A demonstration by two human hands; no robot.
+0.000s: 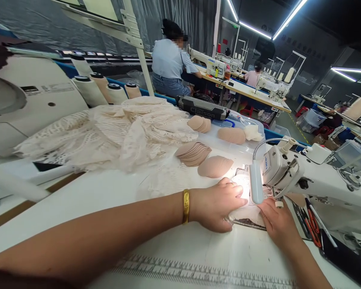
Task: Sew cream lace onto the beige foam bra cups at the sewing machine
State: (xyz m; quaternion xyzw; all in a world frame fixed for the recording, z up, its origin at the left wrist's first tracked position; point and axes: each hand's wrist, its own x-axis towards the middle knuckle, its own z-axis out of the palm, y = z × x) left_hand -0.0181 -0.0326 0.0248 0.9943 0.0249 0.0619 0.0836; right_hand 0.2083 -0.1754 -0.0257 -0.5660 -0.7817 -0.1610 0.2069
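Note:
My left hand [215, 204], a gold bracelet at its wrist, rests with spread fingers on pale fabric [249, 214] at the sewing machine [301, 170]. On the other side of the needle area, my right hand [278, 220] lies with its fingers stretched along the fabric's edge. Glare from the lamp [255, 182] and the machine head hide the needle and part of the cloth. Just beyond my left hand are a beige oval pad [215, 166] and a fanned stack of similar pads [194, 153].
Cream lace fabric [117, 132] is heaped at the left, before thread cones [90, 90]. A clear plastic tray [252, 148] bears more pads. Red-handled scissors [313, 224] lie at the right. A ruler scale [198, 273] runs along the front. Other people sit at machines beyond.

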